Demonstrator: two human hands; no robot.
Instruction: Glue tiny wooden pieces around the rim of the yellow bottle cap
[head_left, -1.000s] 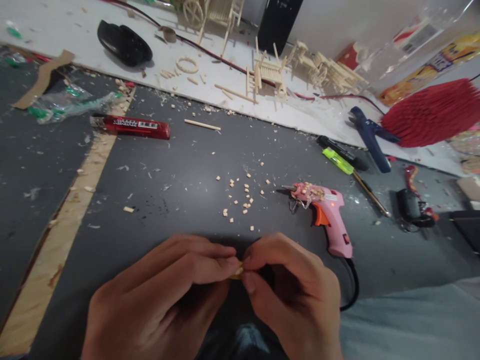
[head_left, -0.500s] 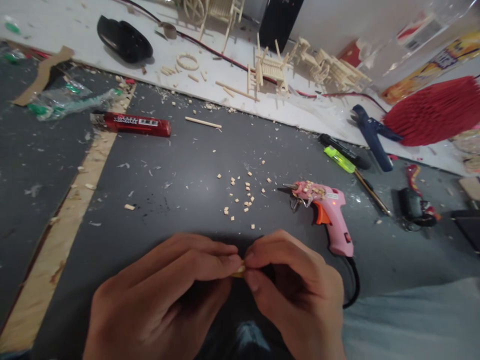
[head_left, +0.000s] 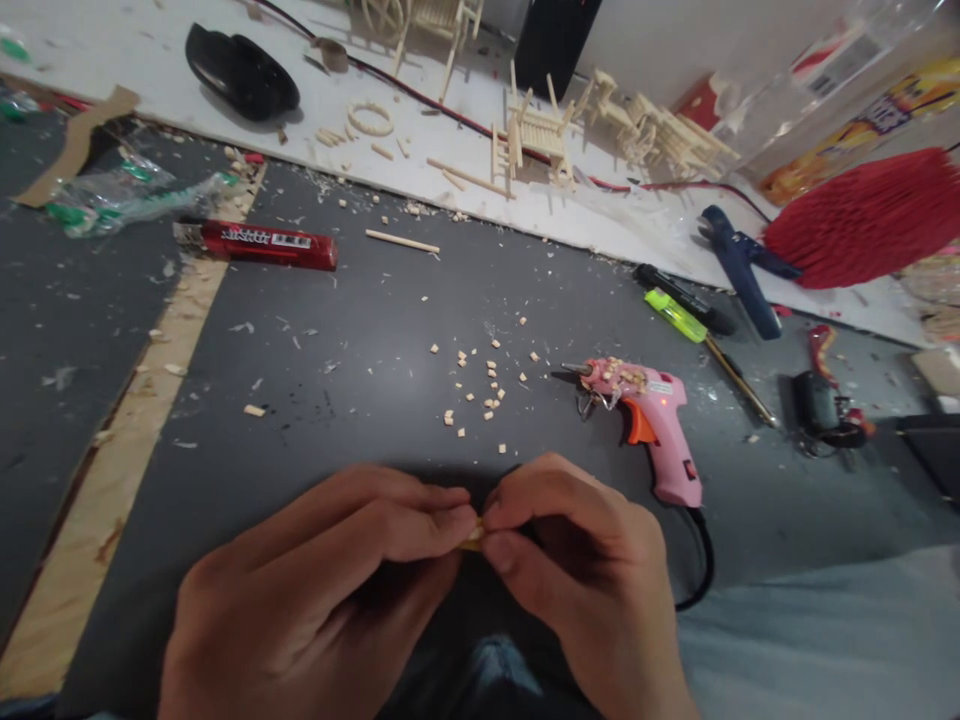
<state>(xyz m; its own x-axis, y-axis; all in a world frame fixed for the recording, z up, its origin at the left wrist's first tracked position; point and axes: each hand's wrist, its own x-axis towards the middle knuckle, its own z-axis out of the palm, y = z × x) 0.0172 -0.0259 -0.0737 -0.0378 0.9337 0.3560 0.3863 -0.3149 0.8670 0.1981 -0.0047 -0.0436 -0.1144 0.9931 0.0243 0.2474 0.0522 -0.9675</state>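
Observation:
Close to the table's near edge, my left hand (head_left: pixel 322 585) and my right hand (head_left: pixel 589 560) meet fingertip to fingertip. Between them they pinch a small pale wooden piece (head_left: pixel 474 536); most of it is hidden by the fingers, so its full shape does not show. Several tiny cut wood bits (head_left: pixel 491 385) lie scattered just beyond my hands. To the right, a pink glue gun (head_left: pixel 667 430) with an orange trigger rests on its side, wood bits stuck on its top and its nozzle pointing left.
A red tube (head_left: pixel 259 245) and a thin wooden stick (head_left: pixel 403 241) lie farther back. At right are a green-handled screwdriver (head_left: pixel 675 315), blue pliers (head_left: pixel 739 270) and a red fringed bundle (head_left: pixel 862 220). Small stick-built models (head_left: pixel 540 135) stand on the white strip (head_left: pixel 315 155) behind.
The view has shifted slightly, so everything sits a little farther left and up. Both hands keep their pinch on the small wooden piece, with the right hand's fingers barely moved.

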